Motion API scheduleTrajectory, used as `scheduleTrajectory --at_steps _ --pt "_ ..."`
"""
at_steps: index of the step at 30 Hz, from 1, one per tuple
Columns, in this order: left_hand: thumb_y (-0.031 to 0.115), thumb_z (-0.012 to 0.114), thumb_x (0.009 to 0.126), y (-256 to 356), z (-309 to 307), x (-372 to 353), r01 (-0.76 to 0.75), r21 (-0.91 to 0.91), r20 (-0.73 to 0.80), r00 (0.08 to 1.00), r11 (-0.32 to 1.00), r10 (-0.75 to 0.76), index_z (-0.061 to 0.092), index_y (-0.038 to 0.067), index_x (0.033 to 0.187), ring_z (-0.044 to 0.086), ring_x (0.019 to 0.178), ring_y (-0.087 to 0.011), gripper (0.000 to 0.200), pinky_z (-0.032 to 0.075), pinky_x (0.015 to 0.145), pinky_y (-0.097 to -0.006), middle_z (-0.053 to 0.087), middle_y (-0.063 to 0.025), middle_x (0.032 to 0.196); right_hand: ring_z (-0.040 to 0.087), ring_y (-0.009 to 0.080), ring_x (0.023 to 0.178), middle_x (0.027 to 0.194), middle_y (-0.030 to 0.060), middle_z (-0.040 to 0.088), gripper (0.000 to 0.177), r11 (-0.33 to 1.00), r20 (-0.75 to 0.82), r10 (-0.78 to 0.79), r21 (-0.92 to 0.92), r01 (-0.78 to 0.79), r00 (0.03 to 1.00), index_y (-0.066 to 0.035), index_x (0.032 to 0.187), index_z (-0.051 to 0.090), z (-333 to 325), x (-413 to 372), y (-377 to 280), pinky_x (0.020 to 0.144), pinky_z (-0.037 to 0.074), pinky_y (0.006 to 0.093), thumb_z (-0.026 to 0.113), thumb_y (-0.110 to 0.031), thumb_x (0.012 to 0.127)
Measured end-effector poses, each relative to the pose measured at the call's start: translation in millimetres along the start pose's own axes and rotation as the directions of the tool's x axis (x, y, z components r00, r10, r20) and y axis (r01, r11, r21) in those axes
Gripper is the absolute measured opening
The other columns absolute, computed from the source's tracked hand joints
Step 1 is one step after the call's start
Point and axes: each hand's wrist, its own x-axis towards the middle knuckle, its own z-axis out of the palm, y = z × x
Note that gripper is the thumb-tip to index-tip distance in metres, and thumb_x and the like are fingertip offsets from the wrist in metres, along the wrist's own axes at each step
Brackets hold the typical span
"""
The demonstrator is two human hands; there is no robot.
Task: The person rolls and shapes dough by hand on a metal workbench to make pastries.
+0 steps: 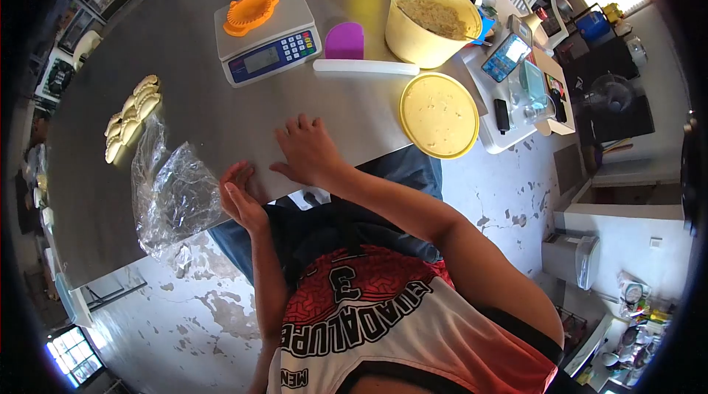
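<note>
Two bare hands lie before us over the smooth, brushed grey steel tabletop (361,114). Our left hand (243,199) is turned on its edge, fingers loosely curved and grasping nothing we can see, just beside a crumpled sheet of clear, glossy plastic (181,191) that drapes over the table's near edge in sharp creases. Our right hand (306,149) is palm down, its fingers spread and released; we cannot tell how firmly it presses on the steel.

Beyond the plastic, on the left, we see pale half-moon dough pieces (133,120) with crimped edges, overlapping in a slanting row. Farther ahead, an orange plastic mould (251,14) with scalloped rims rests on a flat grey scale (291,9) with a blue keypad panel. To its right we have a rounded purple scraper (344,42), a long, straight white bar (365,67), a cream plastic tub (414,39) of coarse, lumpy brown filling (436,16), and a round yellow lid (439,115) flecked with crumbs
</note>
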Motion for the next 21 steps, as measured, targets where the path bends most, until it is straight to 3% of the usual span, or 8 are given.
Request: scheduleTrajectory --at_steps 4,6,9,14,18,21 --pt "0.043 0.038 0.108 -0.5 -1.7 1.1 -0.012 0.017 -0.007 1.0 1.0 0.012 0.058 -0.007 0.118 0.064 0.107 -0.0289 0.055 0.055 0.09 -0.0399 0.063 -0.0199 0.113 0.053 0.0326 0.113 0.115 0.0139 0.061 0.061 0.997 -0.126 0.011 -0.077 -0.02 0.992 -0.006 0.121 0.063 10.7 42.6 -5.6 0.091 0.043 0.0465 0.071 -0.052 0.082" --pt "0.042 0.038 0.108 1.6 -0.3 1.2 -0.014 0.013 0.002 1.0 1.0 0.014 0.059 -0.005 0.119 0.063 0.108 -0.029 0.052 0.054 0.09 -0.0406 0.064 -0.0193 0.114 0.052 0.0338 0.117 0.115 0.0155 0.062 0.057 1.0 -0.025 -0.014 0.022 0.014 1.0 -0.005 0.119 0.064 7.5 56.5 -4.4 0.094 0.043 0.0486 0.07 -0.048 0.083" --pt "0.042 0.039 0.107 -1.1 -2.3 1.3 -0.024 0.007 0.009 1.0 1.0 0.024 0.059 -0.003 0.119 0.063 0.108 -0.0293 0.051 0.053 0.091 -0.0411 0.064 -0.0186 0.114 0.05 0.0352 0.123 0.119 0.0161 0.062 0.051 0.993 -0.034 -0.04 0.112 0.044 0.999 -0.003 0.116 0.065 14.7 55.2 -1.1 0.101 0.041 0.0516 0.07 -0.043 0.084" --pt "0.042 0.038 0.108 1.7 0.4 2.0 -0.018 -0.018 -0.003 1.0 1.0 0.018 0.059 -0.005 0.117 0.064 0.106 -0.0282 0.052 0.054 0.09 -0.0398 0.064 -0.0187 0.112 0.041 0.0364 0.136 0.135 0.016 0.052 0.059 0.98 -0.233 -0.167 0.068 0.187 0.958 -0.001 0.13 0.058 19.4 -35.7 -0.8 0.116 0.028 0.0554 0.069 -0.037 0.086" --pt "0.043 0.039 0.107 4.0 2.0 1.5 -0.002 -0.001 0.002 1.0 1.0 0.002 0.059 -0.005 0.117 0.064 0.106 -0.028 0.053 0.054 0.09 -0.0395 0.064 -0.0185 0.112 0.039 0.0358 0.137 0.14 0.0144 0.047 0.064 0.964 -0.188 -0.255 0.027 0.264 0.949 0.0 0.136 0.052 0.9 -97.7 7.7 0.116 0.028 0.0542 0.068 -0.039 0.087" --pt "0.044 0.039 0.107 2.8 0.6 1.4 -0.004 0.014 -0.005 1.0 1.0 0.004 0.059 -0.005 0.117 0.064 0.106 -0.0279 0.054 0.054 0.09 -0.0393 0.064 -0.0183 0.112 0.038 0.0358 0.138 0.142 0.0136 0.046 0.064 0.95 -0.161 -0.273 0.111 0.292 0.949 -0.004 0.139 0.051 -1.9 -106.1 15.8 0.116 0.027 0.0541 0.067 -0.04 0.088"
